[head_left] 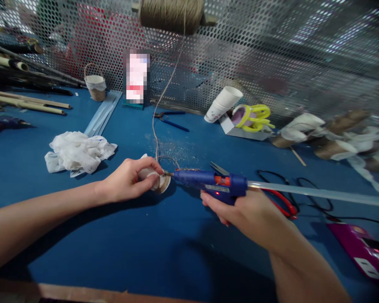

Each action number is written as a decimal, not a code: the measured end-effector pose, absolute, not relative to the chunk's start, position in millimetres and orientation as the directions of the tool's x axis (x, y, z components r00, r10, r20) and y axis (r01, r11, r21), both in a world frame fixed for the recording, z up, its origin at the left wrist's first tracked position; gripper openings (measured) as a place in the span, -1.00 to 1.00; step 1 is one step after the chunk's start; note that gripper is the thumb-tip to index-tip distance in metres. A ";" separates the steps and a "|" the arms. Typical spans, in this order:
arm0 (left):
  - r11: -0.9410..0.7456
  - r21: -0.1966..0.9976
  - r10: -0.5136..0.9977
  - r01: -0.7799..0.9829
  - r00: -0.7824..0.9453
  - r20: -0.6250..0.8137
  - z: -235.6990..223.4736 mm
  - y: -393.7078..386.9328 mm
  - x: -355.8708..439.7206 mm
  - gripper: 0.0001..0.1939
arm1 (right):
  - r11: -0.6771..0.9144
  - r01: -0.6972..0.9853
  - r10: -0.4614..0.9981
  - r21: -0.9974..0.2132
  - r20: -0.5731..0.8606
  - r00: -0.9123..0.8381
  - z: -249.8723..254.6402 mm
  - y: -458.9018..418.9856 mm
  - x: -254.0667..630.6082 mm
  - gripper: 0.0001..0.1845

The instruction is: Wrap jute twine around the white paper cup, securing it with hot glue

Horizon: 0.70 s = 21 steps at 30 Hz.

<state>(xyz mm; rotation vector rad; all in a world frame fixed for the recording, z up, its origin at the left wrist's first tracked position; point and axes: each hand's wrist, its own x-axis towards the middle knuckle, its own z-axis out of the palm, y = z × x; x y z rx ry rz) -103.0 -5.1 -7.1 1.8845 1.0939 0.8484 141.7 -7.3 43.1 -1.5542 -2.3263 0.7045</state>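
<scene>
My left hand [131, 180] is closed round a small paper cup [164, 185] lying on its side, its wall partly hidden by my fingers. Twine [154, 126] runs down to the cup from a large spool [170, 16] above. In my right hand [240, 212] is a blue glue gun [202, 180], a long clear glue stick [316, 195] sticking out of its back. The gun's nozzle points left and meets the cup's edge near my left fingertips; whether it touches is hard to tell. A red light glows on the gun.
Crumpled white lace [78, 152] lies left, by several glue sticks [104, 111] and a finished-looking small basket [95, 86]. Behind are pliers [173, 120], stacked paper cups [224, 103] and a white box [244, 131]. Red-handled scissors [284, 206], cables and a purple power strip [355, 248] lie right.
</scene>
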 end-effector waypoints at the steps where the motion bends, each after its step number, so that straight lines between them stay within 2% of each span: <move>1: -0.327 0.863 0.900 0.386 0.406 0.160 -7.3 -5.4 -103.3 -0.82 | 0.241 0.799 0.933 -0.550 -0.095 -0.347 45.1 -6.4 138.7 -0.60; 4: -0.349 0.846 0.897 0.403 0.404 0.178 -7.8 -6.2 -104.2 -0.82 | 0.110 0.790 0.952 -0.603 -0.163 -0.257 50.1 -5.2 130.0 -0.61; 10: -0.373 0.838 0.888 0.398 0.417 0.197 -8.5 -4.9 -104.2 -0.82 | 0.096 0.787 0.950 -0.609 -0.181 -0.256 48.1 -6.3 130.7 -0.65; 14: -0.355 0.845 0.895 0.400 0.408 0.183 -8.3 -4.2 -103.9 -0.81 | 0.266 0.798 0.925 -0.540 -0.091 -0.370 46.0 -7.6 141.0 -0.71; 16: -0.356 0.839 0.900 0.412 0.393 0.188 -8.0 -4.1 -103.8 -0.81 | 0.448 0.756 0.860 -0.477 -0.002 -0.510 47.0 -8.0 145.6 -0.73; 19: -0.349 0.830 0.909 0.435 0.374 0.186 -7.8 -3.7 -103.8 -0.79 | 0.681 0.660 0.718 -0.318 0.111 -0.687 48.7 -9.8 148.4 -0.67; 21: -0.337 0.830 0.914 0.445 0.367 0.174 -8.0 -3.3 -103.6 -0.78 | 0.699 0.670 0.713 -0.252 0.168 -0.681 48.3 -11.8 147.5 -0.63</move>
